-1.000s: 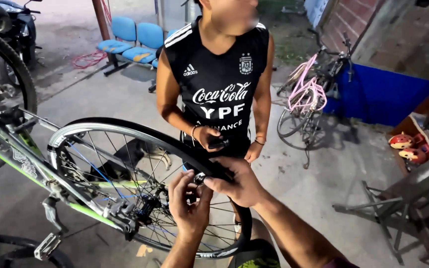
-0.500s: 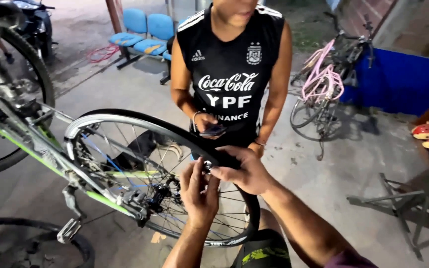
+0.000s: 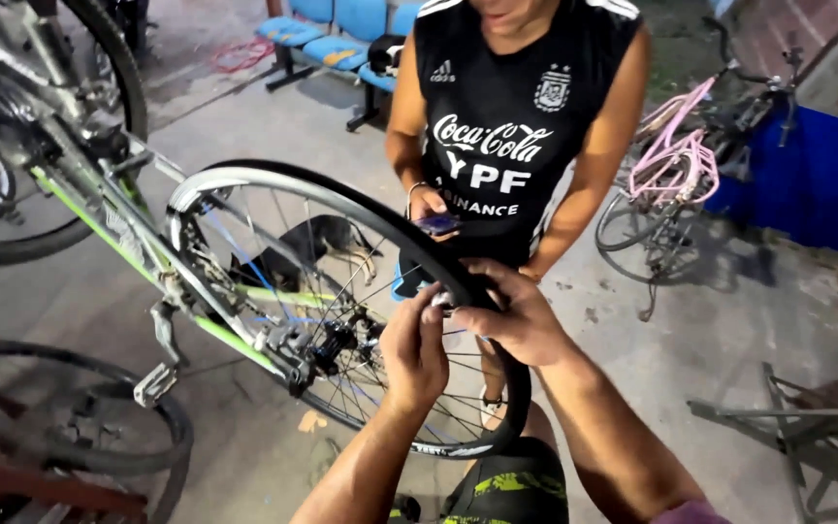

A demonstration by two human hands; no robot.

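Observation:
A bicycle wheel with a silver rim [image 3: 244, 181] and a black tyre [image 3: 361, 212] stands in a green and silver bicycle frame [image 3: 138, 267] lifted off the ground. My right hand [image 3: 511, 315] grips the tyre on the wheel's right side, fingers curled over its tread. My left hand [image 3: 414, 349] pinches at the rim right beside it, fingertips by a small silver part at the tyre's edge. The hub and gears [image 3: 327, 342] sit left of my hands.
A person in a black shirt [image 3: 516, 126] stands just behind the wheel, holding a phone [image 3: 438, 225]. A pink bicycle [image 3: 671, 165] leans at the right by a blue wall. Blue seats [image 3: 341, 29] at the back, another wheel [image 3: 70, 408] lower left, a dog [image 3: 327, 243] behind the spokes.
The view has drawn closer to the wheel and shifted left. Both my hands stay on the same spot of the tyre, with the right hand closing further over it.

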